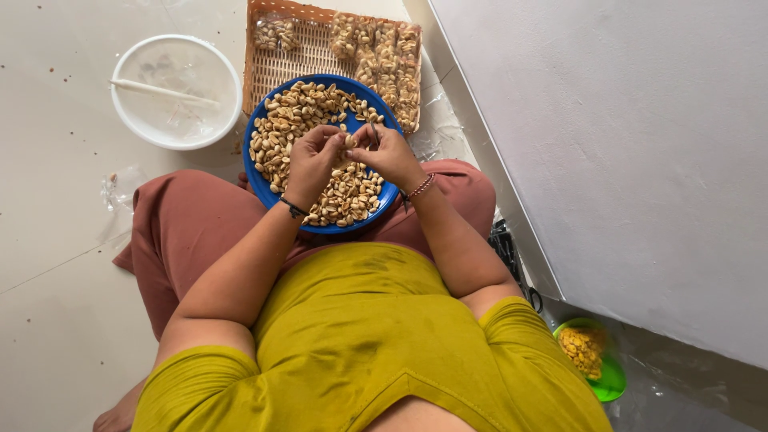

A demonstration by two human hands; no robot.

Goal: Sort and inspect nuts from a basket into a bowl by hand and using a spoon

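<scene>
A white bowl (176,92) with a stick in it sits on the floor, far left of the fingers. The left hand (312,160) and right hand (390,154) meet over a blue plate (258,178). The fingers of both hands pinch one small pale peanut (349,141). Under the fingers lie many tan, split peanuts. A woven tray (308,50) lies just past them. A green bowl (610,382) is far right.
</scene>
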